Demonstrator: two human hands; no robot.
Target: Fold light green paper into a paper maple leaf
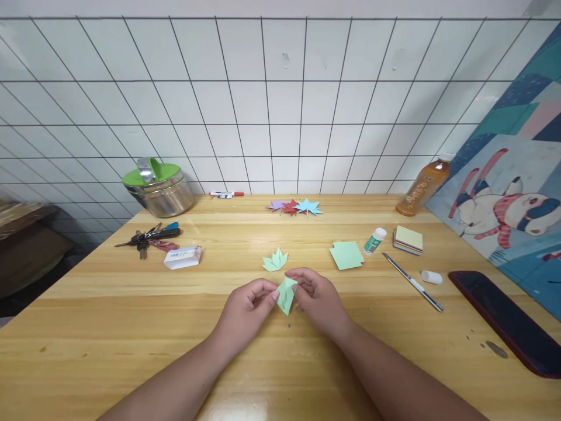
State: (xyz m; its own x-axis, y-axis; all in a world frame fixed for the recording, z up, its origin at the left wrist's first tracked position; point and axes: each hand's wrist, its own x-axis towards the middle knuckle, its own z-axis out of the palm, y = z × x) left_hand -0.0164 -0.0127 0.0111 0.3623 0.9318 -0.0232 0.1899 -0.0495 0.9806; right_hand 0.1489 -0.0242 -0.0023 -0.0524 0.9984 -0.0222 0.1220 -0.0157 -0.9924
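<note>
A small folded piece of light green paper (286, 296) is held up between my two hands, just above the wooden table. My left hand (249, 309) pinches its left edge between thumb and fingers. On the opposite side, my right hand (319, 301) grips the right edge, its thumb in front and fingers curled behind. Right behind the hands lies a light green origami leaf piece (275, 260) with several points. A stack of green paper squares (346, 255) rests to the right of it, a bit of red showing underneath.
Right side: glue stick (375, 241), its cap (431, 277), utility knife (413, 282), sticky note pad (408, 240), phone (508, 321), tea bottle (424, 186). Left side: keys (151, 237), white box (183, 257), steel pot (160, 190). Folded paper leaves (294, 207) and a marker (227, 195) lie by the tiled wall.
</note>
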